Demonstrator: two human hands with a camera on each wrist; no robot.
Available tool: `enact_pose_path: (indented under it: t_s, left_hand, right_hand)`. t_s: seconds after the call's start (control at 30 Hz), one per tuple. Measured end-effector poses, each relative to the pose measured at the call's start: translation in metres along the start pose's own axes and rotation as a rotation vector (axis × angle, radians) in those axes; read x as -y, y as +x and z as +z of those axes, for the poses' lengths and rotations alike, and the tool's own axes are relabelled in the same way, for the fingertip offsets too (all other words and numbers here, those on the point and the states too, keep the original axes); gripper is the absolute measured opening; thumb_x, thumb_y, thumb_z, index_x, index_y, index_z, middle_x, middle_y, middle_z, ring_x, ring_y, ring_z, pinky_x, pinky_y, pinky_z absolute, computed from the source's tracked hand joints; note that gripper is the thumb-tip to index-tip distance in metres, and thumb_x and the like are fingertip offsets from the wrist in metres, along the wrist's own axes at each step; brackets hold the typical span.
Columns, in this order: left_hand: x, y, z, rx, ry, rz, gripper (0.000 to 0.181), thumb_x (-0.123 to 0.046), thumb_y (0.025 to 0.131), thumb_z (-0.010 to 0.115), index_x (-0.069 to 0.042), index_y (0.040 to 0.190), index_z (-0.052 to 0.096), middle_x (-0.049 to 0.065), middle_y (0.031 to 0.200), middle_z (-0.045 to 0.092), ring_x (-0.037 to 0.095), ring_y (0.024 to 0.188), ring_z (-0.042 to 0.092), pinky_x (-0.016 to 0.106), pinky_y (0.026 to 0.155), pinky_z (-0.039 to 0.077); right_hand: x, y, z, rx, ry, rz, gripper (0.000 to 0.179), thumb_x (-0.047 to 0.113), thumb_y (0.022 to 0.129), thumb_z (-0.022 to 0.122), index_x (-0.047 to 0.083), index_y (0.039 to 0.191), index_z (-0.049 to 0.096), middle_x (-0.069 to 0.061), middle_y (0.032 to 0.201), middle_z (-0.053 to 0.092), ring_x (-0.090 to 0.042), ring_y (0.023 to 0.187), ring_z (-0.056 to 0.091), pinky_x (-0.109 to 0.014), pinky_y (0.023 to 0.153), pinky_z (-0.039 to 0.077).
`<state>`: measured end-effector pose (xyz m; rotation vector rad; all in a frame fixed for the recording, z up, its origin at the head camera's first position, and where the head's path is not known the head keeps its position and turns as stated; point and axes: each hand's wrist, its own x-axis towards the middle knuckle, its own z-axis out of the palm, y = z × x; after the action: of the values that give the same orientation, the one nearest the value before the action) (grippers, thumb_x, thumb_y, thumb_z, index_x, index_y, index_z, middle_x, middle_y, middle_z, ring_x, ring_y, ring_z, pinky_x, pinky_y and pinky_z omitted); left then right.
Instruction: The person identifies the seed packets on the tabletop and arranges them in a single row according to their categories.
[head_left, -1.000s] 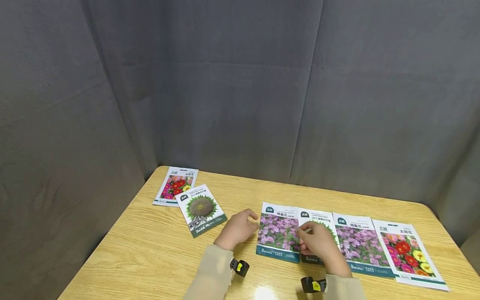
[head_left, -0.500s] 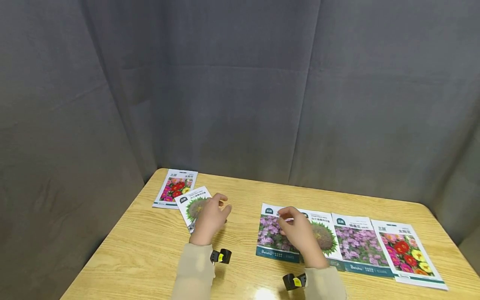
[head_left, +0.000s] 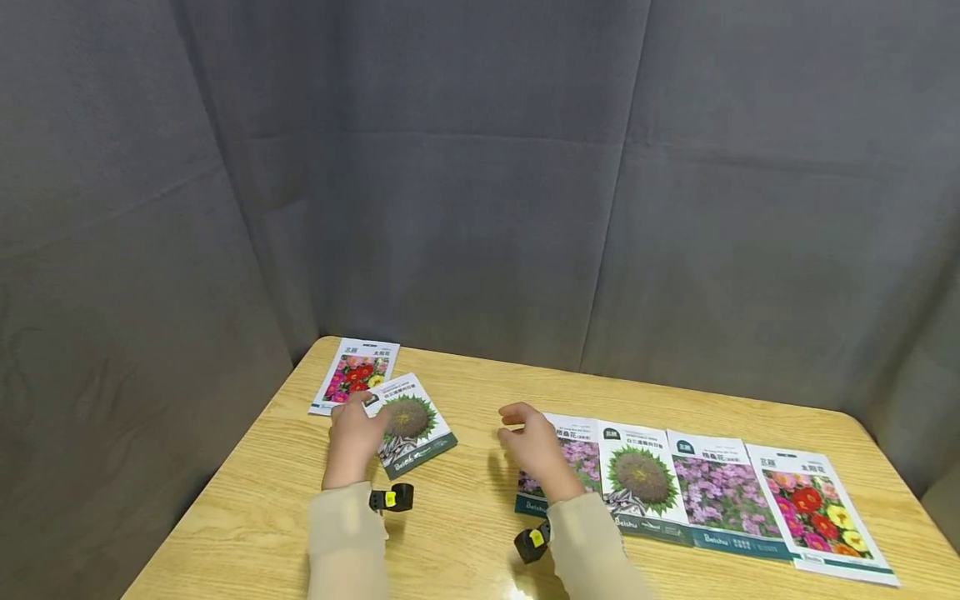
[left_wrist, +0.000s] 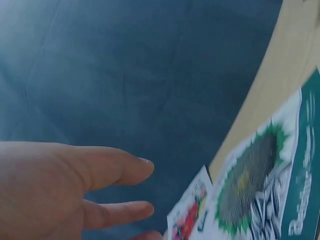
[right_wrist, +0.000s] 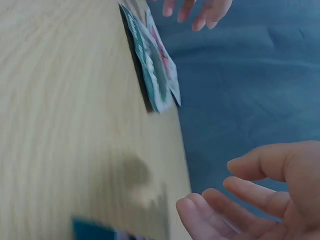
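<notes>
My left hand (head_left: 356,435) hovers over the left edge of a sunflower seed packet (head_left: 414,421) with relaxed fingers and nothing held. In the left wrist view, thumb and fingertips stand apart from that packet (left_wrist: 245,185). Behind it, partly overlapped, lies a seed packet with red, pink and yellow flowers (head_left: 352,375). My right hand (head_left: 534,446) is above the table, its fingers loosely bent around nothing. It partly covers a purple-flower seed packet (head_left: 581,458), the leftmost of a row. In the right wrist view, a gap shows between thumb and fingers of the right hand (right_wrist: 260,200).
To the right, the row continues with a second sunflower packet (head_left: 641,479), another purple-flower packet (head_left: 723,492) and a red-and-yellow-flower packet (head_left: 817,508). They lie on the wooden table (head_left: 465,533). A grey curtain (head_left: 480,208) hangs behind its far edge.
Both hands have moved left. The right hand has left the row's sunflower packet, which is now uncovered. The left hand has passed across to the left sunflower packet's far side. The packets stay put.
</notes>
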<state>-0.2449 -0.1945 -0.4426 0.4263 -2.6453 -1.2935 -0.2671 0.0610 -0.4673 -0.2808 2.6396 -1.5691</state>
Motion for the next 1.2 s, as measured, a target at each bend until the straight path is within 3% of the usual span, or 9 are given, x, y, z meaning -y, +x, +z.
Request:
enact_pose_path:
  t_s: [0.13, 0.3, 0.4, 0.53, 0.73, 0.9, 1.0, 1.13, 1.2]
  left_hand:
    - [0.013, 0.004, -0.003, 0.021, 0.019, -0.066, 0.061, -0.022, 0.100, 0.052, 0.018, 0.143, 0.038, 0.050, 0.133, 0.037, 0.059, 0.118, 0.047, 0.064, 0.097, 0.043]
    - [0.022, 0.007, -0.001, 0.052, 0.022, -0.107, 0.064, -0.023, 0.101, 0.051, 0.022, 0.144, 0.034, 0.049, 0.138, 0.036, 0.060, 0.128, 0.040, 0.063, 0.107, 0.037]
    - [0.024, 0.008, 0.001, 0.059, 0.037, -0.099, 0.062, -0.022, 0.102, 0.050, 0.024, 0.142, 0.035, 0.048, 0.139, 0.038, 0.060, 0.132, 0.037, 0.062, 0.110, 0.035]
    - [0.024, 0.008, 0.006, 0.060, 0.033, -0.069, 0.057, -0.019, 0.101, 0.050, 0.023, 0.138, 0.040, 0.046, 0.136, 0.045, 0.058, 0.129, 0.043, 0.061, 0.108, 0.039]
    - [0.021, 0.008, 0.010, 0.081, 0.033, -0.080, 0.061, -0.019, 0.101, 0.048, 0.027, 0.140, 0.034, 0.047, 0.141, 0.038, 0.059, 0.134, 0.038, 0.060, 0.112, 0.035]
    - [0.022, 0.008, 0.010, 0.045, 0.048, -0.049, 0.050, -0.018, 0.102, 0.051, 0.023, 0.130, 0.050, 0.043, 0.129, 0.052, 0.056, 0.122, 0.052, 0.060, 0.103, 0.044]
    - [0.023, 0.008, 0.009, 0.033, 0.062, -0.046, 0.048, -0.018, 0.101, 0.052, 0.023, 0.126, 0.052, 0.042, 0.125, 0.055, 0.055, 0.117, 0.055, 0.060, 0.100, 0.045]
    - [0.025, 0.008, 0.007, 0.040, 0.083, -0.061, 0.054, -0.017, 0.099, 0.052, 0.027, 0.130, 0.046, 0.045, 0.131, 0.050, 0.058, 0.123, 0.049, 0.059, 0.105, 0.042]
    - [0.026, 0.008, 0.006, 0.036, 0.081, -0.061, 0.045, -0.014, 0.096, 0.054, 0.025, 0.120, 0.053, 0.043, 0.120, 0.057, 0.056, 0.115, 0.055, 0.056, 0.099, 0.048]
  right_hand:
    - [0.002, 0.005, 0.017, 0.034, 0.027, 0.017, 0.037, 0.005, 0.098, 0.061, -0.005, 0.133, 0.059, -0.023, 0.127, 0.061, -0.039, 0.110, 0.062, -0.041, 0.078, 0.057]
    - [0.006, 0.008, 0.032, 0.059, 0.085, 0.020, 0.038, 0.004, 0.096, 0.058, -0.009, 0.132, 0.058, -0.027, 0.127, 0.060, -0.042, 0.113, 0.062, -0.040, 0.082, 0.059]
    - [0.007, 0.010, 0.039, 0.062, 0.103, 0.012, 0.037, 0.002, 0.096, 0.058, -0.012, 0.130, 0.058, -0.027, 0.123, 0.060, -0.042, 0.111, 0.063, -0.039, 0.082, 0.059]
    - [0.007, 0.011, 0.047, 0.064, 0.107, 0.012, 0.035, 0.001, 0.096, 0.058, -0.013, 0.128, 0.059, -0.024, 0.117, 0.062, -0.039, 0.108, 0.064, -0.040, 0.083, 0.058]
    - [0.009, 0.013, 0.054, 0.077, 0.116, 0.011, 0.034, 0.000, 0.095, 0.057, -0.014, 0.126, 0.060, -0.021, 0.110, 0.065, -0.034, 0.100, 0.066, -0.040, 0.084, 0.058]
    - [0.008, 0.014, 0.057, 0.084, 0.109, 0.006, 0.031, 0.003, 0.097, 0.058, -0.013, 0.123, 0.062, -0.017, 0.104, 0.065, -0.027, 0.089, 0.067, -0.037, 0.078, 0.057]
    - [0.008, 0.014, 0.058, 0.090, 0.114, 0.008, 0.029, 0.003, 0.098, 0.058, -0.013, 0.122, 0.063, -0.016, 0.101, 0.064, -0.023, 0.086, 0.066, -0.033, 0.073, 0.055]
    - [0.008, 0.011, 0.059, 0.096, 0.154, 0.016, 0.026, -0.001, 0.098, 0.059, -0.013, 0.120, 0.064, -0.015, 0.098, 0.064, -0.022, 0.083, 0.065, -0.031, 0.069, 0.055]
    - [0.008, 0.009, 0.060, 0.089, 0.172, 0.020, 0.025, -0.003, 0.096, 0.061, -0.013, 0.119, 0.064, -0.015, 0.097, 0.064, -0.022, 0.082, 0.066, -0.032, 0.068, 0.056]
